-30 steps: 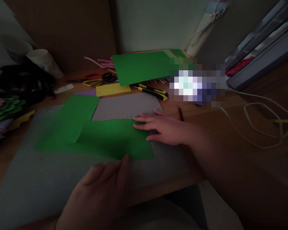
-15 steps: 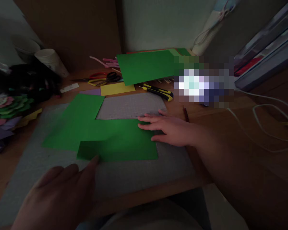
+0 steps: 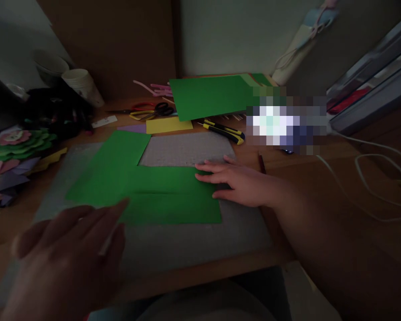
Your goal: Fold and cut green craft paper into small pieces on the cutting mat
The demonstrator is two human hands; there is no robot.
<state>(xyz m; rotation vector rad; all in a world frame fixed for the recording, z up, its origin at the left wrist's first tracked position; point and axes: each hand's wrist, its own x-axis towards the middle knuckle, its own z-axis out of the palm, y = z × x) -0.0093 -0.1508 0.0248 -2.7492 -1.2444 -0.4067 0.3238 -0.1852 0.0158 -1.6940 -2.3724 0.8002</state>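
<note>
A sheet of green paper (image 3: 173,207) lies on the grey cutting mat (image 3: 187,243), with a lengthwise line like a crease or folded edge across it. My right hand (image 3: 234,180) rests flat on its right end, fingers spread. At its left end is my left hand (image 3: 70,249), slightly blurred, its index finger stretched out to the paper and its thumb apart. Whether the fingertip touches the paper I cannot tell. Another green sheet (image 3: 110,165) lies slanted on the left, meeting or overlapping the first.
Behind the mat lie a yellow paper (image 3: 169,125), utility knives (image 3: 224,132), scissors (image 3: 162,110) and more green paper (image 3: 210,96). Paper flowers (image 3: 18,145) and paper cups (image 3: 82,84) stand left. A white cable (image 3: 361,178) loops on the right. One patch is pixelated.
My left hand has lifted and moved up the paper's left end, from its lower edge to near the line. The dark patch there no longer shows. My right hand stays put; the view shifted slightly.
</note>
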